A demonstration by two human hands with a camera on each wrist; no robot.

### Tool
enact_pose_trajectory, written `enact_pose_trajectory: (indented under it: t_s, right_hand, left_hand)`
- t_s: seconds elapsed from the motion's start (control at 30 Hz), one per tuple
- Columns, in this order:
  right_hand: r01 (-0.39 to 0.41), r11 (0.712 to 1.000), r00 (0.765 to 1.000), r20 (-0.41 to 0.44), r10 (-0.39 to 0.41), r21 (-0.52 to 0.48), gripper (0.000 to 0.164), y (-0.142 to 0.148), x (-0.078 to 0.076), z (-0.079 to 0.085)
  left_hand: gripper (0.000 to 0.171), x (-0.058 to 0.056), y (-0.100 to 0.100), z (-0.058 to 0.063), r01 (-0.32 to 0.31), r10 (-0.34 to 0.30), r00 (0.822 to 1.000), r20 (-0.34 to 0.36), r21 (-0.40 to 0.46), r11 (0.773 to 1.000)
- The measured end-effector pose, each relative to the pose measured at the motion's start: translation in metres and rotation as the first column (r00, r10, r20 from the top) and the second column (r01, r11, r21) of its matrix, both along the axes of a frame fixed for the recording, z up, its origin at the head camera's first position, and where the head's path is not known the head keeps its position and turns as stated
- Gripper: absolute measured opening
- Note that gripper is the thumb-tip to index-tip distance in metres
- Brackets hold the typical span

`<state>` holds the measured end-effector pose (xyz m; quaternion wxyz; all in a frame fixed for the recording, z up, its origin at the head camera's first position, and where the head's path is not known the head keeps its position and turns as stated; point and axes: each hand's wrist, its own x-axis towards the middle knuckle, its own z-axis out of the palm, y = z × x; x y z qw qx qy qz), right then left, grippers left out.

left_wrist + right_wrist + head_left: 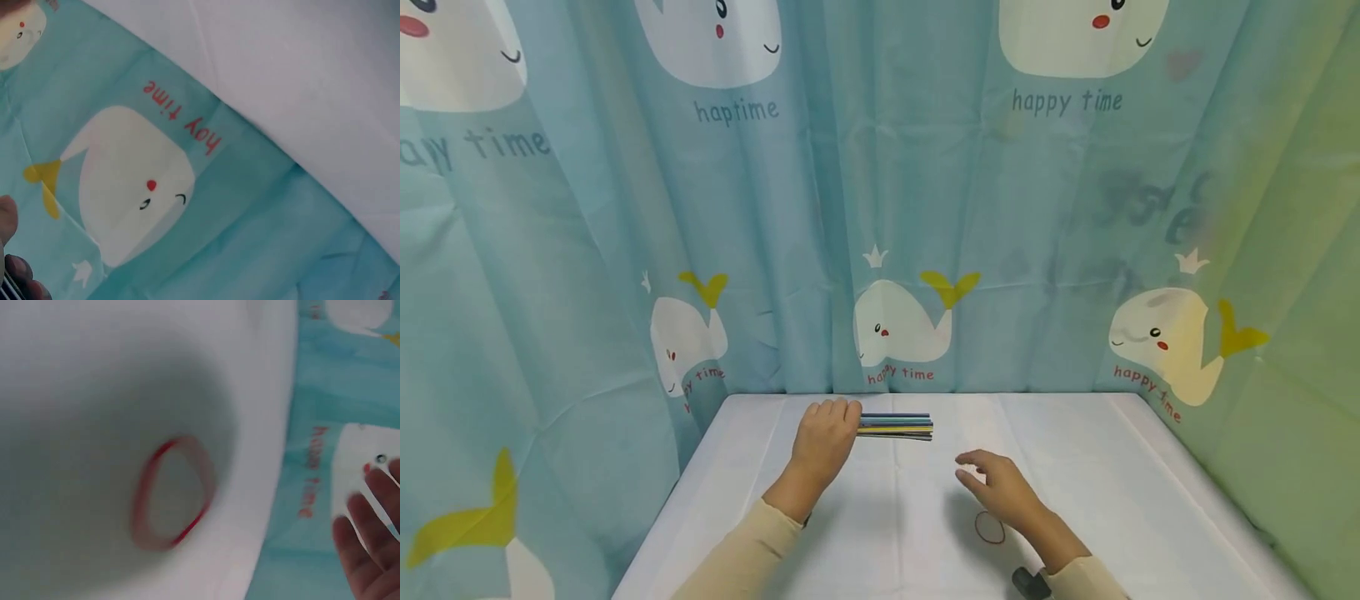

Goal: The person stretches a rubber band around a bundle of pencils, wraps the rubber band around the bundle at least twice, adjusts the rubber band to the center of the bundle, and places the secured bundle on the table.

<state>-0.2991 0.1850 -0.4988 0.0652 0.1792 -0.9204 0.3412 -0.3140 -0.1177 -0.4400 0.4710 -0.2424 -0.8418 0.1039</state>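
My left hand (825, 439) grips a bundle of slim pencils (897, 427) above the far part of the white table. Their dark, blue and yellow lengths stick out to the right of the fist; the other ends are hidden in it. In the left wrist view only some fingers (20, 269) show at the lower left edge, around dark pencil shafts. To the right, my right hand (1003, 489) hovers with fingers spread and thumb apart, holding nothing. Just below it a red rubber band (990, 542) lies as a loop on the table, blurred in the right wrist view.
The white-covered table (895, 533) reaches back to a teal curtain (910, 183) printed with whales, which also hangs along the left. A greenish curtain (1300, 400) borders the right side. A dark wrist device (1030, 582) sits by the right sleeve.
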Motion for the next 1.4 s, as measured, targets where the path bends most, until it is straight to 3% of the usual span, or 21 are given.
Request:
enact_pose_trajectory:
  t_s: [0.1,0.2,0.37,0.53,0.67,0.83,1.07,1.2,1.4]
  right_hand:
    - [-0.103,0.986,0.993,0.073,0.094,0.13,0.02,0.014,0.003,-0.011]
    - [-0.229,0.957,0.968,0.146,0.204,0.177,0.02,0.027,0.008,-0.024]
    - [-0.298,0.93,0.95,0.166,0.265,0.218,0.028,0.039,0.017,-0.042]
    - [-0.261,0.921,0.965,0.108,0.239,0.289,0.015,0.039,0.021,-0.041]
    - [-0.191,0.898,0.981,0.036,0.193,0.397,0.003,0.037,0.026,-0.039]
    - [-0.147,0.896,0.988,0.011,0.157,0.419,0.018,0.03,0.034,-0.037]
    - [0.023,0.884,0.997,0.051,-0.052,0.466,0.013,0.023,0.033,-0.038]
    - [0.077,0.894,0.986,0.1,-0.134,0.441,0.016,0.023,0.031,-0.038]
    - [0.048,0.913,0.991,0.094,-0.093,0.404,0.002,0.026,0.028,-0.038]
  left_hand:
    - [0.016,-0.001,-0.003,0.002,-0.001,0.001,1.0,-0.003,0.001,1.0]
    - [0.009,-0.004,-0.006,0.003,0.027,-0.027,0.999,-0.037,0.014,1.0]
    - [0.019,-0.005,-0.013,0.003,0.052,-0.051,0.998,-0.035,0.035,0.998]
    - [0.015,-0.002,-0.02,0.002,0.055,-0.054,0.998,-0.018,0.053,0.997]
    - [0.025,-0.001,-0.022,0.003,0.047,-0.047,0.999,-0.014,0.045,0.998]
    - [0.03,0.0,-0.022,0.005,0.03,-0.029,0.999,-0.027,0.056,0.998]
    - [0.006,-0.002,-0.018,0.006,0.047,-0.045,0.998,-0.033,0.051,0.998]
    - [0.022,-0.004,-0.014,0.006,0.056,-0.053,0.997,-0.063,0.036,0.998]
    - [0.038,-0.005,-0.011,0.005,0.072,-0.068,0.994,-0.086,0.043,0.997]
